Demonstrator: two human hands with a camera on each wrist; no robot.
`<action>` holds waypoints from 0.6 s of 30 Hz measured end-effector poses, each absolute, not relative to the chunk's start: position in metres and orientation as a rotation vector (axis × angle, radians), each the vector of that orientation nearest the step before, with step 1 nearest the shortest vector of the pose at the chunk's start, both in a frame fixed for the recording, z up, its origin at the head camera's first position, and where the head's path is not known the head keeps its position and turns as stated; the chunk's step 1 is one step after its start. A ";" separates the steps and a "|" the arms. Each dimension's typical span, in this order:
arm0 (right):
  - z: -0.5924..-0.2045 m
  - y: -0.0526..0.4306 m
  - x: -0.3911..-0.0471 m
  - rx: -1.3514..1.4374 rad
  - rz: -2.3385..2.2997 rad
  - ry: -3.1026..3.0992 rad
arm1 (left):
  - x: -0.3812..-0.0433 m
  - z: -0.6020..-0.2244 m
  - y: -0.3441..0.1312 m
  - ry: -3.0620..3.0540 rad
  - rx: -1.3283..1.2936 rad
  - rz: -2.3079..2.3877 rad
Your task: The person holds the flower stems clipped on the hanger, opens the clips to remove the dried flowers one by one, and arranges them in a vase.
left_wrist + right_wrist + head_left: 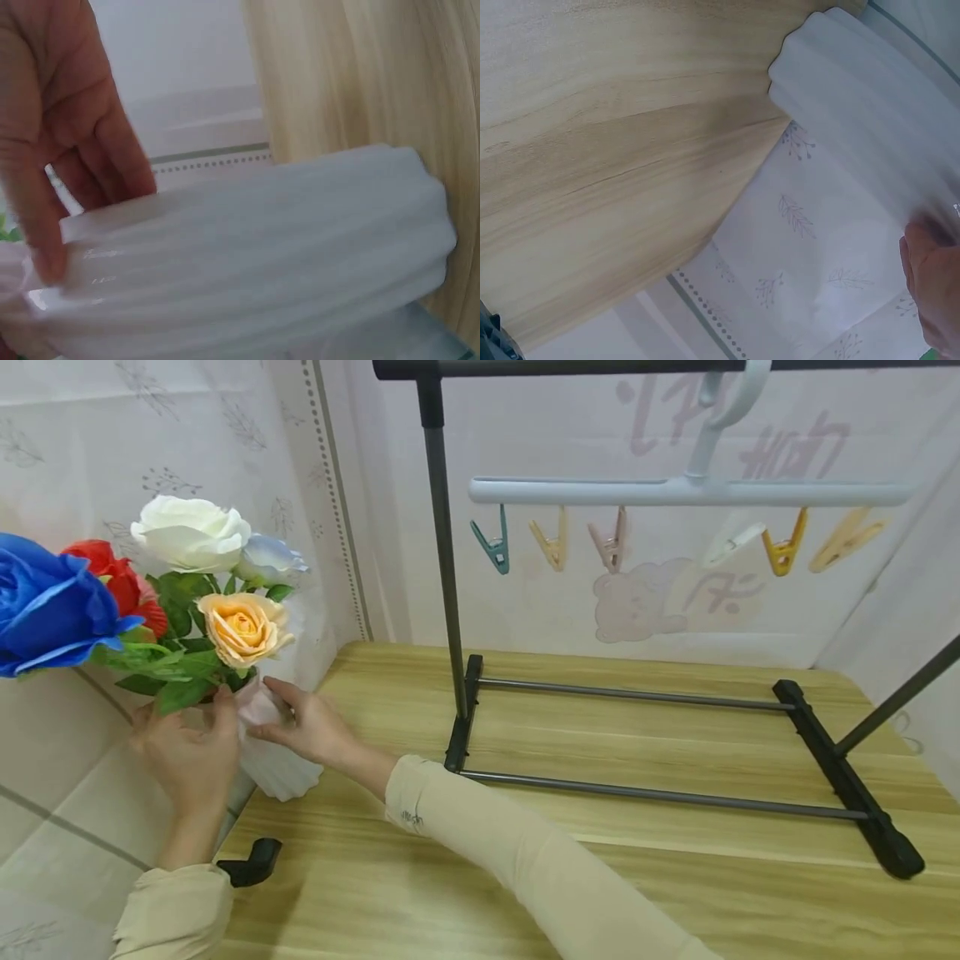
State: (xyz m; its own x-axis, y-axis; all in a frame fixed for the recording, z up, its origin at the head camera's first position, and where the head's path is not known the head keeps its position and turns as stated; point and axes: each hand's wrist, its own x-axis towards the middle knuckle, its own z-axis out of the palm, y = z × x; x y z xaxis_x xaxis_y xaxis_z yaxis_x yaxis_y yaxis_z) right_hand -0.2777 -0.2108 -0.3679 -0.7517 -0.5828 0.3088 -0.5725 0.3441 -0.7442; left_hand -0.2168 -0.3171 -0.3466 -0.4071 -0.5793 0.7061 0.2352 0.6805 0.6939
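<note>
A white ribbed vase (281,768) tilts at the table's left edge, its neck toward the upper left. Several artificial flowers stand in it, among them a white rose (191,533), a peach rose (245,628) and a large blue rose (52,606). Just below the leaves, my left hand (191,756) holds the neck from the left. From the other side my right hand (311,727) grips the pale pink upper part of the vase between thumb and fingers. Leaves hide some left fingertips. In the left wrist view the vase (262,247) lies across the picture.
A black garment rack (442,568) stands on the wooden table (375,877). From its bar hangs a light blue hanger (585,492) with several clothespins, one of them teal (495,547). A black angled piece (253,862) lies near my left sleeve. Patterned curtains surround the table.
</note>
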 end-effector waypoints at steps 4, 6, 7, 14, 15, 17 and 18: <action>-0.369 -0.211 -0.276 -1.104 -1.392 2.590 | -0.211 -0.334 -0.312 -1.567 0.212 -0.983; -0.369 -0.210 -0.277 -1.119 -1.379 2.604 | -0.210 -0.320 -0.306 -1.438 0.181 -1.005; -0.369 -0.210 -0.277 -1.127 -1.375 2.611 | -0.209 -0.311 -0.303 -1.384 0.158 -1.019; -0.369 -0.211 -0.277 -1.131 -1.325 2.656 | -0.211 -0.270 -0.295 -1.331 0.114 -1.026; -0.369 -0.211 -0.277 -1.131 -1.324 2.655 | -0.211 -0.268 -0.294 -1.337 0.109 -1.027; -0.369 -0.211 -0.278 -1.132 -1.326 2.645 | -0.212 -0.266 -0.294 -1.345 0.081 -1.016; -0.369 -0.211 -0.278 -1.131 -1.331 2.639 | -0.213 -0.266 -0.294 -1.351 0.072 -1.004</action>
